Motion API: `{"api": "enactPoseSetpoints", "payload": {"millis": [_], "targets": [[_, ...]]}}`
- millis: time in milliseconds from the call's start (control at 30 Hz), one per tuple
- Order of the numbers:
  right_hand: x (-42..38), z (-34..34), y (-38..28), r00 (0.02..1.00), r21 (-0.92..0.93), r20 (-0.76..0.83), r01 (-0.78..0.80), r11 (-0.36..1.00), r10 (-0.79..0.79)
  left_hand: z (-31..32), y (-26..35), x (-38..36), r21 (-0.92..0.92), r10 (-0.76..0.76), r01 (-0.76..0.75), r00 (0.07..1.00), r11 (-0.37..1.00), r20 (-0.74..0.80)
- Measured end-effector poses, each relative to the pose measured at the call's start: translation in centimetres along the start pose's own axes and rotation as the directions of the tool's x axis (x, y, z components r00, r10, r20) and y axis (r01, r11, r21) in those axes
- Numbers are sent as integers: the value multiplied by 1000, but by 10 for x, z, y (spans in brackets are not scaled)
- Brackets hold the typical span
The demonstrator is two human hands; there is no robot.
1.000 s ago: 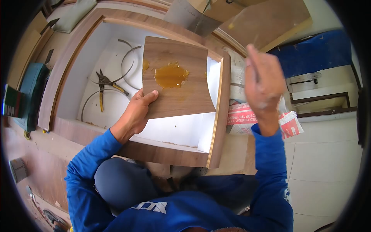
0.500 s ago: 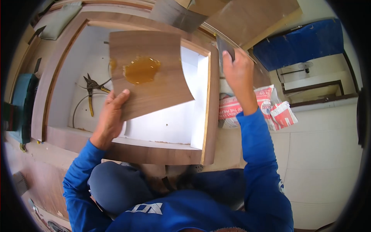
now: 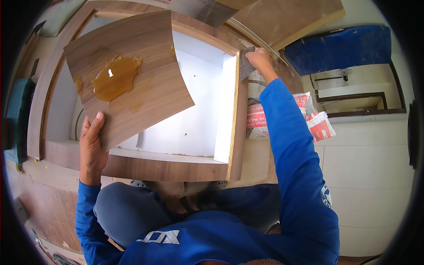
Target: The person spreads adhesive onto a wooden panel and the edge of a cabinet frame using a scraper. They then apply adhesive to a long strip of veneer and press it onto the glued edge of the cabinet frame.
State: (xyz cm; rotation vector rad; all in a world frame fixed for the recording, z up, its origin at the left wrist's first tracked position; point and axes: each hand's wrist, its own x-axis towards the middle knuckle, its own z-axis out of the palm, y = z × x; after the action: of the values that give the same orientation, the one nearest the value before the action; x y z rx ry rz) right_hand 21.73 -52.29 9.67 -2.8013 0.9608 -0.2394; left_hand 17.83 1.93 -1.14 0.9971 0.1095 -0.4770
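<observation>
My left hand (image 3: 92, 143) grips the lower edge of a wood-grain laminate sheet (image 3: 148, 48), thumb on top, holding it tilted over an open cabinet box (image 3: 176, 170). A shiny puddle of amber glue (image 3: 115, 80) lies on the sheet, with smaller smears near two of its edges. In my closed right hand (image 3: 261, 61) is a flat, dark grey scraper (image 3: 245, 66). Its blade is at the upper right outer side of the box, seemingly against it. The sheet hides part of the box's white interior.
Right of the box lies a red and white cement bag (image 3: 258, 119). Behind it stand a brown panel (image 3: 287, 22) and a blue-covered board (image 3: 340, 48). At far left is a dark green case (image 3: 20, 119). My bent legs (image 3: 132, 207) are close to the box's front.
The laminate sheet has moved left and turned, now covering the pliers seen inside the box. My right hand has shifted up and left, bringing the scraper to the box's side.
</observation>
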Motion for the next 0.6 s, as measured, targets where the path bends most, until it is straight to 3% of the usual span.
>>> {"api": "enactPoseSetpoints", "payload": {"millis": [67, 167, 267, 400, 600], "targets": [[0, 1, -7, 996, -31, 66, -60, 998, 62, -6, 0, -1, -3, -3, 3, 1000, 1000, 2], [13, 16, -2, 999, -78, 9, -49, 996, 50, -11, -4, -1, -14, -8, 8, 1000, 1000, 2], [11, 12, -16, 998, -170, 51, -25, 985, 34, -16, -9, 1, -30, -25, 25, 1000, 999, -9], [27, 25, -10, 998, -145, 37, -48, 988, 54, -24, -16, 4, -44, -54, 53, 998, 998, -14], [31, 25, -20, 985, -153, 148, -70, 986, 93, -33, -24, 7, -15, -63, 63, 997, 998, -52]]}}
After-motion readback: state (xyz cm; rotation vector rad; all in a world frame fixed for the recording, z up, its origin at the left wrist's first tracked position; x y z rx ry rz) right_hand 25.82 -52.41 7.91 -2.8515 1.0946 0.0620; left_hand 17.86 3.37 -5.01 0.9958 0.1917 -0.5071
